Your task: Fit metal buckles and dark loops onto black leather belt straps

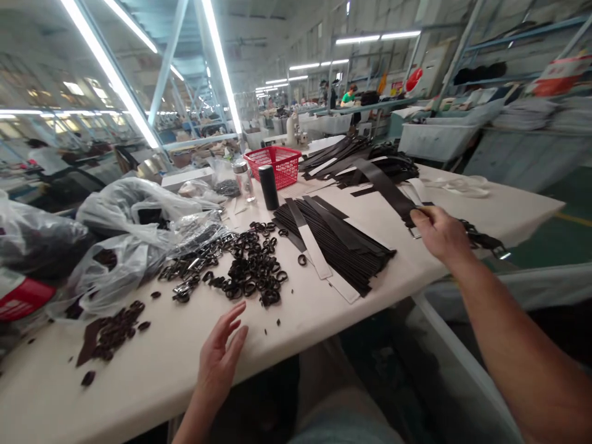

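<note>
My left hand (pixel 222 351) hovers over the front of the pale table (pixel 319 327), fingers apart and holding nothing. Just beyond its fingertips lies a pile of small black loops (pixel 252 262). At the right, my right hand (pixel 439 231) pinches the end of a wide black strap (pixel 386 185), which stretches back toward a heap of dark straps (pixel 356 154). A metal piece shows beneath those fingers. Between my hands, a fanned stack of narrow black strips (pixel 342 246) lies on the table, with white-and-black pieces (pixel 312 246) on top.
A red basket (pixel 282 166), a black cylinder (pixel 268 187) and a clear bottle (pixel 243 182) stand behind the piles. Plastic bags (pixel 134 216) and brown loops (pixel 113 333) are at the left. Black buckled straps (pixel 481 240) lie by the right edge. A person (pixel 349 95) is far back.
</note>
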